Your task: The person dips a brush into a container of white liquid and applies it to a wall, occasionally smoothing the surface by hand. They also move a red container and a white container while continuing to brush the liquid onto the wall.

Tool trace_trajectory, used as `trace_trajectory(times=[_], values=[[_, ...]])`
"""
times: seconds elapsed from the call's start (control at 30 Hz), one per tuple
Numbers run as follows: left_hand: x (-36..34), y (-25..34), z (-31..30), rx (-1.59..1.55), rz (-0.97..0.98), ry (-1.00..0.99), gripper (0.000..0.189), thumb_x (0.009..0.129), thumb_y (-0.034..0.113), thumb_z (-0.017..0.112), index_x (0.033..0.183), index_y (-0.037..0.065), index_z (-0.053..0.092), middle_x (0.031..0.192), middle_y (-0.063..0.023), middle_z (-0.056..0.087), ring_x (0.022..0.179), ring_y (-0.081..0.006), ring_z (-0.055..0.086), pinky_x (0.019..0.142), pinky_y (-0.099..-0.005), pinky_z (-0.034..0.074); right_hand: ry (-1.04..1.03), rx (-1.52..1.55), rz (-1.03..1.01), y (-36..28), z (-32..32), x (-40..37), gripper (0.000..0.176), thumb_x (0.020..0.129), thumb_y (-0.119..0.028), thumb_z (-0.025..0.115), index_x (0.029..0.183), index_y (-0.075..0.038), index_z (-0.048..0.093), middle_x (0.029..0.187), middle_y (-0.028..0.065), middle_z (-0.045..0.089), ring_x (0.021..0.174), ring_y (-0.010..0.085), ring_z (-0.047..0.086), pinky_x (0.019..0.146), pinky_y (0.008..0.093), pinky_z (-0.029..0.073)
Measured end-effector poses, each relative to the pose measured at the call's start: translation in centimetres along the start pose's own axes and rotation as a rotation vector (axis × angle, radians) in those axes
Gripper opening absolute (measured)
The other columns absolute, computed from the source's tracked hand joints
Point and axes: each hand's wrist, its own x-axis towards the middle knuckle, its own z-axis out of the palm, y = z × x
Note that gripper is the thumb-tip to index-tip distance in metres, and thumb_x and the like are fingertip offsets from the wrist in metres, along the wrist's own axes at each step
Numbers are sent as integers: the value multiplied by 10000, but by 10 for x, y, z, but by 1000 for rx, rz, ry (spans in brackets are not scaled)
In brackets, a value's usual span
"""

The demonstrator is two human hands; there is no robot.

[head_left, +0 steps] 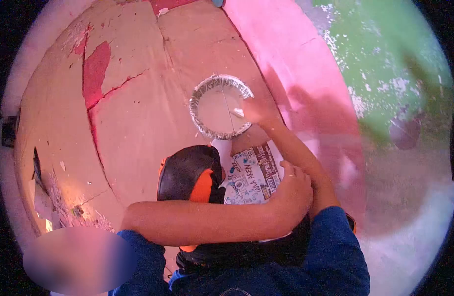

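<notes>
My right hand [255,110] reaches to the right side of a round bucket [222,136] holding pale, cloudy liquid. Its fingers are closed on a small white piece [239,113], blurred and too small to name. A thin line crosses the liquid beside it. My left arm lies across in front of me, and my left hand [294,188] rests loosely bent against my right forearm, with a ring on one finger and nothing visible in it. Next to it is a white printed sheet or bag [247,172] with drawings and lettering, partly hidden by my left arm.
A black and orange rounded item [187,175] sits left of the printed sheet. The worn, cracked surface [133,108] shows red patches. A pink strip [306,64] and a peeling green area [380,54] run along the right. A blurred oval covers the lower left.
</notes>
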Motion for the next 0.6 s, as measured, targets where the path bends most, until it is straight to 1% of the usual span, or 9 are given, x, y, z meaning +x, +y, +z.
trace_trajectory(times=[0.03, 0.07, 0.1, 0.3, 0.37, 0.4, 0.47, 0.53, 0.6], values=[[4, -2, -2, 10, -61, 4, 248, 761, 167, 460, 916, 39, 604, 914, -124, 562, 859, -281, 518, 791, -498, 347, -21, -56, -104, -8, -3, 6, 271, 730, -241, 541, 762, 22, 600, 778, 211, 586, 729, 338, 587, 645, 398, 471], [7, -4, -2, 18, -74, -16, 261, 763, 163, 449, 912, 9, 598, 912, -134, 561, 858, -286, 512, 810, -515, 335, -1, -149, -101, -3, 16, 22, 328, 701, -308, 577, 734, 18, 602, 759, 208, 586, 716, 343, 587, 625, 404, 472], [10, -6, -2, 20, -80, -27, 261, 763, 163, 449, 912, 9, 598, 912, -134, 561, 858, -286, 512, 810, -515, 335, -1, -139, -108, -1, 19, 26, 328, 701, -308, 577, 734, 18, 602, 759, 208, 586, 716, 343, 587, 625, 404, 472], [19, -22, -17, 87, -21, -27, 268, 746, 176, 467, 895, -6, 596, 854, -148, 564, 852, -280, 510, 804, -511, 343, 73, 88, 80, 34, -3, -27, 278, 709, -254, 570, 814, 1, 600, 754, 209, 578, 692, 362, 568, 626, 404, 459], [21, -27, -23, 86, 4, -46, 273, 731, 195, 487, 880, -4, 600, 839, -152, 567, 858, -277, 509, 784, -484, 360, 285, 5, -250, 58, 5, -57, 269, 742, -270, 564, 840, -22, 602, 683, 146, 592, 624, 277, 581, 565, 348, 453], [22, -26, -23, 93, 19, -30, 273, 731, 195, 487, 880, -4, 600, 839, -152, 567, 858, -277, 509, 784, -484, 360, 294, -11, -236, 56, 3, -74, 269, 742, -270, 564, 840, -22, 602, 683, 146, 592, 624, 277, 581, 565, 348, 453], [26, -24, -16, 115, -6, 55, 266, 714, 218, 507, 850, 13, 608, 853, -149, 566, 853, -284, 516, 773, -472, 368, -5, 1216, 448, 48, 1, -109, 183, 763, -184, 542, 881, -55, 598, 688, 44, 588, 548, 168, 527, 517, 292, 455], [26, -25, -8, 81, 53, 88, 272, 718, 236, 511, 851, 19, 606, 861, -147, 567, 846, -294, 522, 775, -477, 367, 18, 1545, 434, 78, 47, -122, 199, 798, -178, 518, 960, -80, 578, 749, 6, 567, 594, 99, 507, 536, 237, 442], [27, -25, -13, -43, 135, 80, 284, 740, 271, 507, 854, 29, 600, 879, -147, 566, 847, -313, 528, 769, -488, 370, 130, 1696, 561, 62, 16, -165, 221, 789, -125, 526, 999, -69, 566, 809, 37, 565, 625, 92, 512, 551, 233, 446]])
